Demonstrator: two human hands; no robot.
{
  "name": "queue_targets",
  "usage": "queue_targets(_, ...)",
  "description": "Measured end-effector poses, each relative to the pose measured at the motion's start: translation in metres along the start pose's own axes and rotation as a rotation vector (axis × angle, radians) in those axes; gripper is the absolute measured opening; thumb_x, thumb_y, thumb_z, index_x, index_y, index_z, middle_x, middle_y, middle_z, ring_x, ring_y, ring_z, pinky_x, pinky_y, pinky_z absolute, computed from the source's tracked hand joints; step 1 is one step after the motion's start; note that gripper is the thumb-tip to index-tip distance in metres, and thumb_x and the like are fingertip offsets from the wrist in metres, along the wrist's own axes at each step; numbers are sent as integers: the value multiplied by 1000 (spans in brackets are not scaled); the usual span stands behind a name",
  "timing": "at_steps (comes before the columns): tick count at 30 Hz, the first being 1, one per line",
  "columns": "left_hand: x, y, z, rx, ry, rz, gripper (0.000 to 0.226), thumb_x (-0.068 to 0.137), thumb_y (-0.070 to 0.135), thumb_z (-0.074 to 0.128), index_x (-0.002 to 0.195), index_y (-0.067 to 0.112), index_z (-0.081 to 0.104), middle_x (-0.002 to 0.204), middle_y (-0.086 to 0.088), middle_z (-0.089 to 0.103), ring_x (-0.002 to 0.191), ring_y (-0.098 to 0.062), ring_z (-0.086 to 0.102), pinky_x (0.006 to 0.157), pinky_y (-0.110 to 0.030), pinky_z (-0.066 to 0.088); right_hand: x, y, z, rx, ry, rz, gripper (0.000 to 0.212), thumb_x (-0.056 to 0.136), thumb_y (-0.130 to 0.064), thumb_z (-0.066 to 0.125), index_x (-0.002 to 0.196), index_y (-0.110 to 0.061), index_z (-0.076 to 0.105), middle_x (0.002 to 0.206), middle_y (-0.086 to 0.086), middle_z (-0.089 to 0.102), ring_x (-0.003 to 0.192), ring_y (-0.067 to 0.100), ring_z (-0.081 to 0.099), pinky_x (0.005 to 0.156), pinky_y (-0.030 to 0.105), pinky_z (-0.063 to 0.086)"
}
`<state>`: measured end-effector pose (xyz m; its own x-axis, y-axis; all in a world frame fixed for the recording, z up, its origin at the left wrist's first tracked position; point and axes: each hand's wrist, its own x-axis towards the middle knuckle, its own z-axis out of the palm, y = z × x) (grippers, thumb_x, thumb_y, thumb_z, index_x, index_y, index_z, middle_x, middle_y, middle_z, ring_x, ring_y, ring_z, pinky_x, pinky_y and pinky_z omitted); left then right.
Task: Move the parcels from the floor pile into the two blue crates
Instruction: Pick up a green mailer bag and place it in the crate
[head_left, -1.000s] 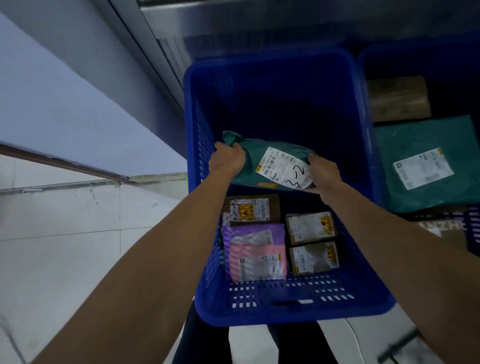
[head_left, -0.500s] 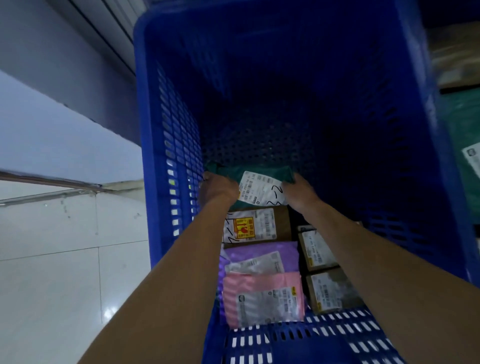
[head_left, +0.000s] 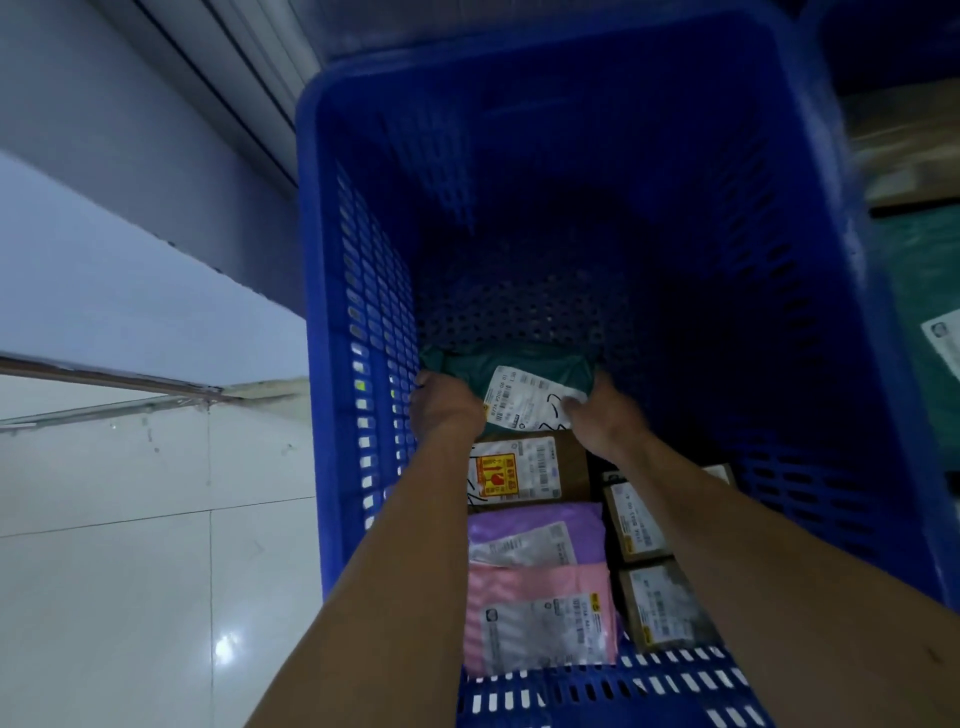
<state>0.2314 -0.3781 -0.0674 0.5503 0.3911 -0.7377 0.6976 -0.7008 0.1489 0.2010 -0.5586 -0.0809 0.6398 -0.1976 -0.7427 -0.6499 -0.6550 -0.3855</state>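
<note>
Both my arms reach deep into the left blue crate (head_left: 332, 270). A green parcel (head_left: 524, 382) with a white label lies on the crate floor, just beyond a brown box (head_left: 524, 470). My left hand (head_left: 447, 410) grips its left end and my right hand (head_left: 605, 413) grips its right end. Closer to me lie a purple bag (head_left: 535, 532), a pink bag (head_left: 540, 618) and two small brown boxes (head_left: 660, 608). The second blue crate (head_left: 883, 47) stands at the right, mostly out of frame, holding a green bag (head_left: 924, 291).
The far half of the left crate's perforated floor (head_left: 519, 306) is bare. White floor tiles (head_left: 130, 571) spread to the left. A grey wall (head_left: 104, 218) and a metal frame (head_left: 234, 67) run behind the crates.
Both hands have carried the green parcel from above the crate's rim down to its floor behind the brown box. My head has leaned in closer over the crate.
</note>
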Motion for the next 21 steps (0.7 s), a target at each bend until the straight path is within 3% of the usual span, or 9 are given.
queue_targets(5, -45, 1, -11, 172, -44, 9, 69, 94, 15, 58, 149, -9, 23, 144, -22, 45, 127, -36, 50, 94, -41, 49, -42, -11, -21, -153, 4, 11, 67, 100, -37, 51, 152, -7, 21, 150, 21, 33, 131, 40, 43, 102, 43, 42)
queue_targets(8, -82, -3, -28, 242, -106, 102, 41, 97, 17, 55, 131, -5, 48, 125, -15, 59, 112, -30, 60, 86, -36, 51, -77, -18, -37, -184, -7, 14, 67, 98, -31, 55, 150, -5, 21, 149, 22, 29, 132, 40, 41, 103, 44, 42)
queue_targets(10, -107, -11, -39, 242, -143, 163, 31, 99, 19, 50, 122, -2, 52, 116, -12, 60, 110, -31, 60, 85, -35, 50, -103, -23, -47, -185, -26, 8, 62, 99, -30, 53, 148, -5, 25, 147, 21, 31, 130, 39, 43, 101, 42, 42)
queue_targets(14, -164, -21, -72, 249, -150, 245, 35, 100, 25, 44, 128, 7, 53, 127, -18, 61, 113, -33, 59, 96, -40, 50, -162, -32, -71, -212, -72, -26, 50, 101, -25, 46, 143, -3, 31, 143, 22, 34, 127, 40, 45, 99, 42, 42)
queue_targets(17, -218, -19, -102, 193, -143, 305, 43, 103, 22, 43, 144, 9, 45, 144, -18, 51, 129, -34, 50, 103, -36, 42, -205, -39, -88, -246, -123, -36, 49, 100, -21, 45, 144, -2, 32, 144, 22, 34, 126, 39, 46, 100, 43, 44)
queue_targets(21, -285, -19, -143, 134, -97, 392, 45, 104, 26, 42, 146, 10, 44, 149, -15, 47, 134, -34, 46, 107, -38, 39, -266, -52, -109, -263, -184, -55, 43, 99, -21, 46, 138, -3, 39, 143, 21, 35, 117, 38, 52, 89, 41, 47)
